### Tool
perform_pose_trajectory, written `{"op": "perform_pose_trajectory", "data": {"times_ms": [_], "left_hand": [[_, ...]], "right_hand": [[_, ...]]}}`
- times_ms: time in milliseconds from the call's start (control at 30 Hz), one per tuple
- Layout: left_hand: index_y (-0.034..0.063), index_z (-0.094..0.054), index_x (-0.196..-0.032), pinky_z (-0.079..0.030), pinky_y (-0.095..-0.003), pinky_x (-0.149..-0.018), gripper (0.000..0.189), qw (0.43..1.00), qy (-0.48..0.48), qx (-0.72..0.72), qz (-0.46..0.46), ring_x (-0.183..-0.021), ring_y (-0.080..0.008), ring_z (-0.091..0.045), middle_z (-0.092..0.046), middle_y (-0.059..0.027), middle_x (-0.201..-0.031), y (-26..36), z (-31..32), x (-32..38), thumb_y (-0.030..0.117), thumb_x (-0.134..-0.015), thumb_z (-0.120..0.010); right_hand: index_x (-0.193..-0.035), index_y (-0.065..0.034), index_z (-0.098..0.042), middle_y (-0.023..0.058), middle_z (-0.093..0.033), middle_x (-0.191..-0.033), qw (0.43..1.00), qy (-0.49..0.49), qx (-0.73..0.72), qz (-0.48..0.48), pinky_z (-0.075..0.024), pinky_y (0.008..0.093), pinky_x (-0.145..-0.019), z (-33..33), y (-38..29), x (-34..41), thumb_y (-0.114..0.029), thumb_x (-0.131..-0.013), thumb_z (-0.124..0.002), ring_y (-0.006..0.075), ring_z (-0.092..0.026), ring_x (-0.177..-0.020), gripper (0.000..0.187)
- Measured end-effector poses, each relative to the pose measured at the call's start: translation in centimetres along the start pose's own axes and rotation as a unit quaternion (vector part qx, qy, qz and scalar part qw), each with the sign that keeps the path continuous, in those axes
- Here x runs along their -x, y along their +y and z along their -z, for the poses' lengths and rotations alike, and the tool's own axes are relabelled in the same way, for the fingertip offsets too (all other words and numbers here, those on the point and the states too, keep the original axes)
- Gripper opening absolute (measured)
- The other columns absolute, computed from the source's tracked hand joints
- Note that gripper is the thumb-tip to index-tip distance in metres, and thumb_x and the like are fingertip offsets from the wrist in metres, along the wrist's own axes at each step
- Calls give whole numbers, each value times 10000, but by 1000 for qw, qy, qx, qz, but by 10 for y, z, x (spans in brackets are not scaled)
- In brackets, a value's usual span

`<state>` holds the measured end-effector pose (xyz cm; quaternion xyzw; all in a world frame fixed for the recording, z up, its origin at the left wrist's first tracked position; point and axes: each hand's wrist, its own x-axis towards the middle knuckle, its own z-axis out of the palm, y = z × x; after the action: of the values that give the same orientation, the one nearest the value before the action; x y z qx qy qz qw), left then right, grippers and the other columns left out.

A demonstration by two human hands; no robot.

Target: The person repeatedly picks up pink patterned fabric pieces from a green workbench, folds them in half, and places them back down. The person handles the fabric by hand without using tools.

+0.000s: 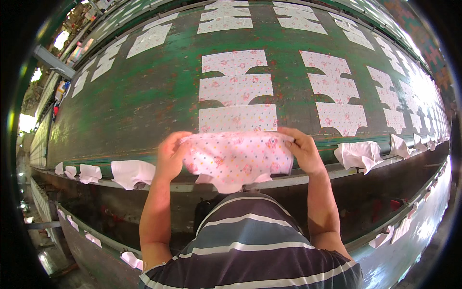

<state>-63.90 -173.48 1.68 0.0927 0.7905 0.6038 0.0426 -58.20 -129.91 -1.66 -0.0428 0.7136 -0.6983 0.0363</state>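
Stretched between both hands is a printed pink fabric piece [238, 155] with dots and small figures, hanging over the near edge of a long green table. My left hand [173, 153] pinches its left upper corner, and my right hand [302, 150] grips the right upper corner. Just beyond it, a column of printed white fabric pieces [236, 117] with curved cutouts lies flat on the green tabletop [151, 104]. Part of the held piece's lower edge folds, showing a plain pale side.
More printed fabric pieces [343, 119] lie in columns to the right. White cloth pieces hang along the near rail, one at left [133, 174] and one at right [358, 155]. A grey metal post [54, 62] stands at the far left. Another table [404, 249] is behind me.
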Motion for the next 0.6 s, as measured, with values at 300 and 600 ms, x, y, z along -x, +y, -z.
{"op": "perform_pose_trajectory", "data": {"times_ms": [300,600], "left_hand": [[21,-775,-1224,-579,-349,-938,251,988,-63,-133,36,-1045,-205,-768,-813,-114,-1147,-88,-11,-128,158,-1018,-736],[47,-814,-1216,-595,-361,-867,304,990,-37,-118,-71,-993,-278,-778,-816,-153,-1081,-112,-3,-145,112,-928,-741]], "right_hand": [[-1382,-19,-746,222,-788,-1295,954,42,273,-115,-573,399,-1018,5,40,-130,-33,-1054,-627,313,-762,-1159,349],[-1189,-121,-734,171,-796,-1153,808,-53,576,-114,-595,528,-971,14,49,-163,-253,-1022,-667,402,-756,-1121,223]]}}
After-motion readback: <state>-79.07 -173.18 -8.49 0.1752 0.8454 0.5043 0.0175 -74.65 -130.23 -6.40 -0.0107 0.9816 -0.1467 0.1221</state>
